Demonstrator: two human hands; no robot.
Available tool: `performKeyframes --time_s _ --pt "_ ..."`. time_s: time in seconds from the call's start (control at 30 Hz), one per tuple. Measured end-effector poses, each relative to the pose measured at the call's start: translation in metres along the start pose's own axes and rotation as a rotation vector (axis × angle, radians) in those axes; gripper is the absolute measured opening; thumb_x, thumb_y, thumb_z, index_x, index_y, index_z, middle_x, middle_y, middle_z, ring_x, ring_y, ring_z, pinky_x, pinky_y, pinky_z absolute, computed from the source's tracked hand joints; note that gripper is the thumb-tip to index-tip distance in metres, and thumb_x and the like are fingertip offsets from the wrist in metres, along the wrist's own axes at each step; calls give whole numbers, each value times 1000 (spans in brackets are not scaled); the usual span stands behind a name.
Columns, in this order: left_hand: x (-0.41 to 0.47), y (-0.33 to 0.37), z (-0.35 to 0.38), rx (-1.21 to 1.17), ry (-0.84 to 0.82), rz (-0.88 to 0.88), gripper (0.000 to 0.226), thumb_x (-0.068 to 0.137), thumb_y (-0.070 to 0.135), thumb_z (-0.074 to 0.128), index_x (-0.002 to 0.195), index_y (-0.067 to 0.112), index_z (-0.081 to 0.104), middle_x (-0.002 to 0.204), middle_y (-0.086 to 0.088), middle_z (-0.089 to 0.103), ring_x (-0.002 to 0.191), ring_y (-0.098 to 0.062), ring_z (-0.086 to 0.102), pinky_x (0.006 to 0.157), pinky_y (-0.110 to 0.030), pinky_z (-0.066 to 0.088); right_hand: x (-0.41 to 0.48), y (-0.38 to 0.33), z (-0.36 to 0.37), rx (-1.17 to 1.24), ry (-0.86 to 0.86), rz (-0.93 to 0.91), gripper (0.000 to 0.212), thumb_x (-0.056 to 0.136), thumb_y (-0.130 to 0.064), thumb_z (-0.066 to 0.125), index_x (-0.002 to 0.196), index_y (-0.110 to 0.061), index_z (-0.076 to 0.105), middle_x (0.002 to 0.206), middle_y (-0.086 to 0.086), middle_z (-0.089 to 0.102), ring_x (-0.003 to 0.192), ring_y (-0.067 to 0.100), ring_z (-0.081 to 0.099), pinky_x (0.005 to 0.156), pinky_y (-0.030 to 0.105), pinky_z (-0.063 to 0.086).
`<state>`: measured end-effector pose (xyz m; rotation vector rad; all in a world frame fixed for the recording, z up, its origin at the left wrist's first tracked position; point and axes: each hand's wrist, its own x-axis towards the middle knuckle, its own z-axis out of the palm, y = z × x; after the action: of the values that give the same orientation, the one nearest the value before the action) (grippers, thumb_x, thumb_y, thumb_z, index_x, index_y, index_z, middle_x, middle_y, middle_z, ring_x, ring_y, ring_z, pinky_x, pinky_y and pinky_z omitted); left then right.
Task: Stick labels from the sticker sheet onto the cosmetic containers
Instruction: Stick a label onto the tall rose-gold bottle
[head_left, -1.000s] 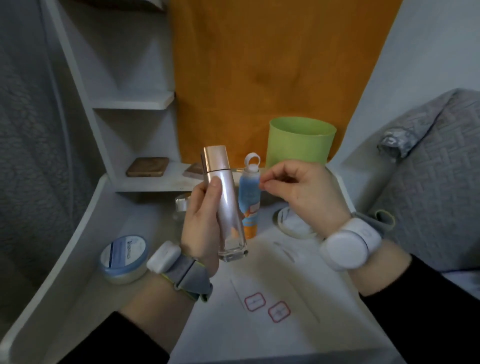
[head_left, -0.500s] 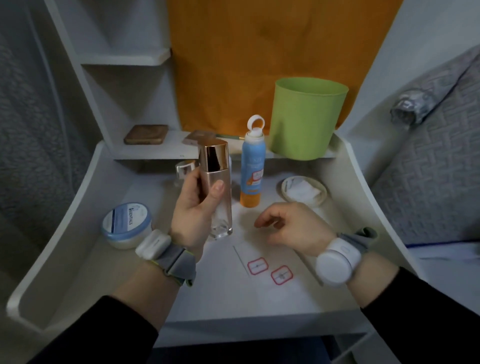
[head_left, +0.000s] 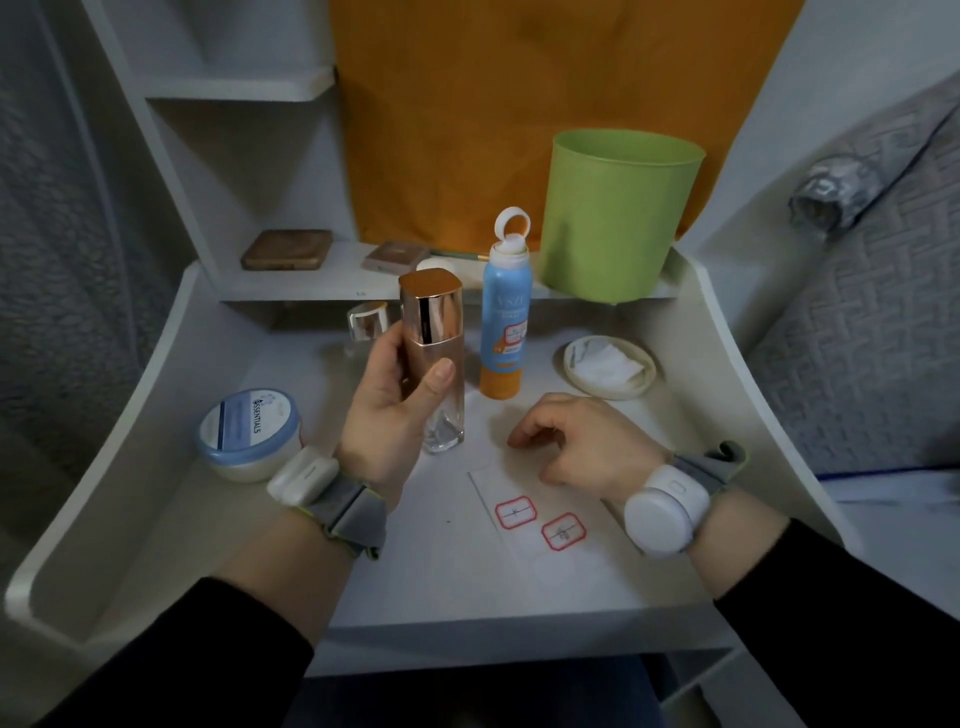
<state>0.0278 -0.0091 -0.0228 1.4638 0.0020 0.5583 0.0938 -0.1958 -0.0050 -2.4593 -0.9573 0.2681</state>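
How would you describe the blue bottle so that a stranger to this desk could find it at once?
Start at the big green bucket at the back of the white desk. Just left of it stands the blue bottle, upright. Only it has an orange base, a white ring cap and a red-edged label.

A single view is given, taken from the person's head and aimed forward and down. The left hand (head_left: 384, 415), with the bottle (head_left: 434, 358) it grips, and the right hand (head_left: 582, 441) are seen close below; the shelf (head_left: 343, 270) is seen beyond them.
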Motion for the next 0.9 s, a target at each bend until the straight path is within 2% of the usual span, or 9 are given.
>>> performKeyframes --time_s 0.07,0.2,0.33,0.43,0.53,0.67,0.77,0.9 --pt "-1 1 -1 5 -12 -1 55 86 23 64 137 17 44 130 1 61 121 -14 57 94 -26 50 0 1 2 21 11 6 46 67 3 69 104 -22 70 98 -12 56 93 7 57 80 12 39" --pt "-2 0 -1 24 -19 -13 59 85 20 63 140 18 42 134 0 58 122 -12 56 97 -27 48 -1 6 4 133 117 44 41 69 6 66 97 -23 72 92 -12 61 80 0 55 76 14 42" --pt "-6 -2 0 20 -3 -57 51 89 9 62 137 16 44 127 3 61 113 -6 60 92 -23 47 -3 20 -8 208 275 148 40 69 9 67 90 -25 73 90 -6 66 71 -2 53 66 3 40" --pt "-7 -4 1 18 -5 -93 54 88 6 64 137 11 43 126 0 62 112 -9 61 94 -26 47 -5 30 -21 168 275 208 41 70 10 63 93 -22 74 93 -4 65 80 6 58 74 11 43" --pt "-5 -6 1 39 2 -109 66 78 18 68 139 8 42 132 -8 59 118 -17 58 101 -33 45 -7 34 -22 99 227 232 43 67 8 64 95 -22 75 96 -6 65 95 13 61 85 22 45" --pt "-5 -6 2 54 23 -113 65 76 21 67 136 10 45 132 -9 59 118 -19 58 105 -39 44 -9 36 -14 61 185 219 39 71 9 63 100 -15 75 96 -3 61 98 17 60 87 19 42" --pt "-6 -6 2 61 33 -123 63 76 22 67 135 11 47 131 -8 59 117 -19 59 106 -41 44 -8 39 -12 33 242 209 38 73 11 61 99 -13 74 95 -1 57 92 19 60 84 17 40" --pt "-6 -3 4 62 57 -141 64 77 27 73 134 12 48 127 -5 62 114 -17 60 104 -42 46 -6 42 -11 -10 283 235 34 78 6 61 101 -16 72 96 -3 53 84 12 53 77 13 34"
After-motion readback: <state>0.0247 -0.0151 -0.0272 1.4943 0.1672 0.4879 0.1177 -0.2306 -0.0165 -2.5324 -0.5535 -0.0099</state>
